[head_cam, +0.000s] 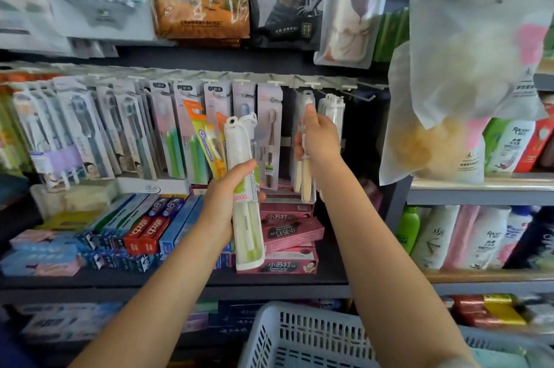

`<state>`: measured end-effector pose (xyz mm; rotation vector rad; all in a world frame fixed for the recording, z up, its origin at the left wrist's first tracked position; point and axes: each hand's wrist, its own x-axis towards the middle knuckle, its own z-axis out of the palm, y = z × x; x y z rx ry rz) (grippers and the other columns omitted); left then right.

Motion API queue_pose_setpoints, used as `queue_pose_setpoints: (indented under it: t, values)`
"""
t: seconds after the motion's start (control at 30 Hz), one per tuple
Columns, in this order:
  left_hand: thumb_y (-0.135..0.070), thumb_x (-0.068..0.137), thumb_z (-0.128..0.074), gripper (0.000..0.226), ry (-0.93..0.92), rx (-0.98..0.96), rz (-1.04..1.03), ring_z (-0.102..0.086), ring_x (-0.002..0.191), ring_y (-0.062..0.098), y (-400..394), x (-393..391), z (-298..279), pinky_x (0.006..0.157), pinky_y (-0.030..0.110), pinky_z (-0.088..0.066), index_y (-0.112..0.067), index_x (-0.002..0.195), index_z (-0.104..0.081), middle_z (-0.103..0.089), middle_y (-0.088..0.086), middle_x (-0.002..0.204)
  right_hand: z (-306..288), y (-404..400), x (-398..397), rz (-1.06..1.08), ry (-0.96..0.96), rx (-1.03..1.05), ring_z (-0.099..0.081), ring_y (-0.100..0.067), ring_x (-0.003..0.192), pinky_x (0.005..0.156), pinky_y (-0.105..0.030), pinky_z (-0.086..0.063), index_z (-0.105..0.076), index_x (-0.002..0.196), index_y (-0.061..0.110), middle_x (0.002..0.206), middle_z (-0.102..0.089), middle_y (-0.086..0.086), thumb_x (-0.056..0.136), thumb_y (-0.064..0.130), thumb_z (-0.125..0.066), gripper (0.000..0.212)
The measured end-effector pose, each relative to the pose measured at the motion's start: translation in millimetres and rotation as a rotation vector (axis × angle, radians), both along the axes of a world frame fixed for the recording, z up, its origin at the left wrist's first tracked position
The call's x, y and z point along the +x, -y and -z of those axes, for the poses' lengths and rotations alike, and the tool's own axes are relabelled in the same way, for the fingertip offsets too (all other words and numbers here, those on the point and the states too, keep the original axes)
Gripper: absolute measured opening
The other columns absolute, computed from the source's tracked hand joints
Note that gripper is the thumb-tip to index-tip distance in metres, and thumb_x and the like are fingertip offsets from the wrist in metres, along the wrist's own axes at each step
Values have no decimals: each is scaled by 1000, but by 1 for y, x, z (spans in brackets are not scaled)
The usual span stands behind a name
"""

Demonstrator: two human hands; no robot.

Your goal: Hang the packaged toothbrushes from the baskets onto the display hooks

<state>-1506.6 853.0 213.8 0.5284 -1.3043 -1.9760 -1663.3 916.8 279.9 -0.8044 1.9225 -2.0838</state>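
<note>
Right at the bottom, closest of all, is a white plastic basket (302, 334) with holes in its sides. Above it two bare arms reach up to the shelves. The left hand (227, 197) wraps around a bunch of toothbrush packs: a long white case with green brushes (246, 203) in front and an orange and yellow pack (207, 140) behind it. The right hand (319, 140) is up higher and grips a clear pack with cream brushes (305, 155), with the top of the pack right up at a display hook (311, 85). Just beside it, more white packs (331, 110) hang on the next hook. Farther back, a long row of toothbrush packs (120, 131) hangs to the left, and toothpaste boxes (144, 229) lie on the shelf under them.
</note>
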Motion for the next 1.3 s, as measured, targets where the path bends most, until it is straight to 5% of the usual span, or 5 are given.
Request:
queue_pose_setpoints:
  t: [0.37,0.7,0.97,1.13,1.3]
  values:
    - [-42,66,-77,47,8,-12,-9,-67,61,23,10,-16,4,50,27,-52,-14,104,-70,-67,13,83,5,15,-17,42,45,75,-49,-15,38,39,-22,-42,-55,99,11,66,-56,-6,108,49,-34,45]
    - [-30,87,-72,33,61,-46,64,-73,70,21,7,-15,8,58,27,-56,-13,115,-69,-75,5,82,25,22,-25,54,187,107,-61,-22,58,71,-38,-58,-65,89,7,73,-64,-6,100,60,-46,58]
    - [-23,96,-55,22,-17,63,194,-71,78,20,3,5,8,68,32,-57,-9,107,-68,-76,7,90,65,-2,13,314,-131,233,-53,-23,95,79,-30,-45,-59,116,7,107,-53,-7,89,37,-60,41]
    - [-29,81,-59,25,-61,123,270,-69,60,19,1,21,14,53,25,-56,-11,93,-71,-72,9,75,62,-20,77,-312,-48,134,-68,-18,78,77,-35,-54,-68,106,0,91,-72,-14,101,45,-54,48]
    - [-32,71,-64,38,-67,157,249,-71,67,22,-1,32,18,60,30,-58,-11,101,-71,-74,11,83,65,-14,94,-360,-73,67,-58,-25,82,80,-47,-50,-55,108,-12,100,-61,-35,80,64,-65,82]
